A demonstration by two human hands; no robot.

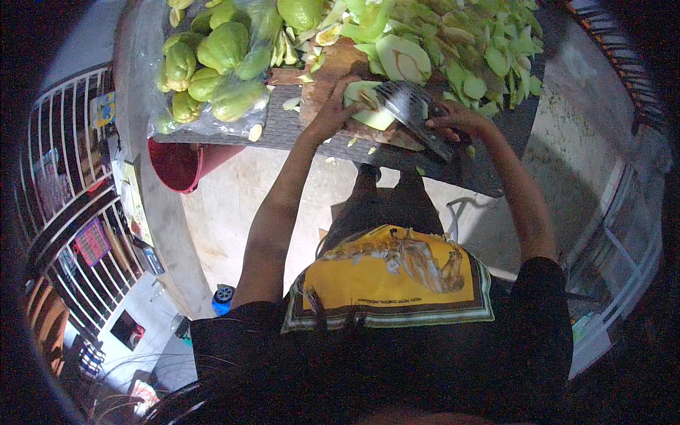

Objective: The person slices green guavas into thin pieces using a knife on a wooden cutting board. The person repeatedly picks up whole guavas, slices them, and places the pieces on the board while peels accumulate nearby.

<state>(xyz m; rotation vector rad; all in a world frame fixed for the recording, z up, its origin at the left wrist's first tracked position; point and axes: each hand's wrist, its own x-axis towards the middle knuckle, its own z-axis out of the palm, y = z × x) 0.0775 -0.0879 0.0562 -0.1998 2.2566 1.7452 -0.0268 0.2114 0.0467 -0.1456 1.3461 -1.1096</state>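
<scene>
My left hand (332, 114) grips a cut piece of chayote (378, 120) on a brown wooden cutting board (342, 57). A broad-bladed kitchen knife (406, 106) is in my right hand (461, 123), its fingers wrapped around the handle. The blade lies against the right side of the held piece; its exact edge contact cannot be made out. Just beyond, a larger chayote half (404, 59) rests with its pale cut face up, showing the core. Small trimmings are scattered around the board.
Whole chayotes (226, 48) lie in a clear plastic bag (212, 126) at the table's left. A heap of chayote slices (473, 48) covers the far right. Below the dark woven-look table edge (287, 139) is a red bucket (175, 164). White railings (71, 127) stand left.
</scene>
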